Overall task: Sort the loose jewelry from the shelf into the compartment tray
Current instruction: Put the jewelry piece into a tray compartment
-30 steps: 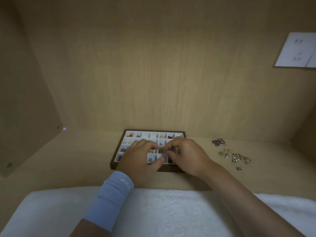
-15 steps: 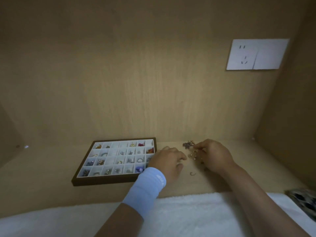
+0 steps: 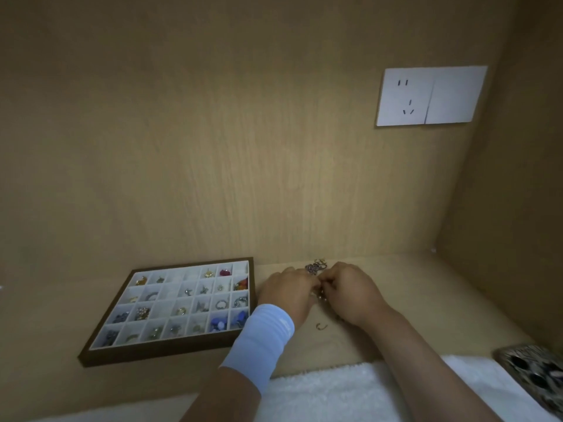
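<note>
On the shelf [image 3: 411, 303], just to the right of the compartment tray [image 3: 161, 352], the loose jewelry [image 3: 316, 266] lies in a small heap near the back wall. One little hoop [image 3: 321, 326] lies apart from the heap, closer to me, between the two wrists.

I think these bits are very light and very small. They are hard metal, shiny and a bit slippery, and they look hooked into each other. A piece could bend or pop away if it is squeezed too hard or pulled too fast. I would take one piece at a time, by its ring or its thick part, with just the tips of a thumb and one finger. I would lift it slowly to check that nothing else hangs from it.

The left hand [image 3: 286, 292] and the right hand [image 3: 353, 292] meet over the near edge of the heap. The fingers [image 3: 330, 280] of both hands are curled in, and their tips come together over some tiny shiny bits. The hands hide the tips, so I cannot tell if either hand is pinching a piece or only touching the heap.

The tray is well apart from both hands. Many of its boxes already hold pieces, and some are bare.
</note>
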`<action>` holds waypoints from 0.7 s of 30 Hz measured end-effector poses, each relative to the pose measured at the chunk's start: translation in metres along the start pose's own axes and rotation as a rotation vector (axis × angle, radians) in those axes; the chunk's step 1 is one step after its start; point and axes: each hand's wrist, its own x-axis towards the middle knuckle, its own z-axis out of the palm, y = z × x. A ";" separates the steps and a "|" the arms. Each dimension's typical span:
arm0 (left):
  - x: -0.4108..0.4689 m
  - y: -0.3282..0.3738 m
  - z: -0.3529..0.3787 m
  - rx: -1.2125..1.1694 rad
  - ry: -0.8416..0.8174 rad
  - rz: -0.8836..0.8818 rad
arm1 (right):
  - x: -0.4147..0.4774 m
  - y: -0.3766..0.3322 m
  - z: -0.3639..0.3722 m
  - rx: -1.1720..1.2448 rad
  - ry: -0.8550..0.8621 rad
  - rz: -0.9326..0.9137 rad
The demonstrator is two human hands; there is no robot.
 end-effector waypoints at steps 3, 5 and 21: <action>0.000 -0.002 0.000 -0.047 0.038 -0.025 | 0.000 -0.004 0.003 0.057 -0.005 0.026; -0.001 -0.004 -0.001 -0.066 0.036 -0.034 | -0.001 -0.006 0.004 0.082 -0.013 0.030; -0.034 -0.032 -0.024 -0.661 0.237 -0.217 | -0.012 -0.039 -0.004 0.590 -0.084 -0.139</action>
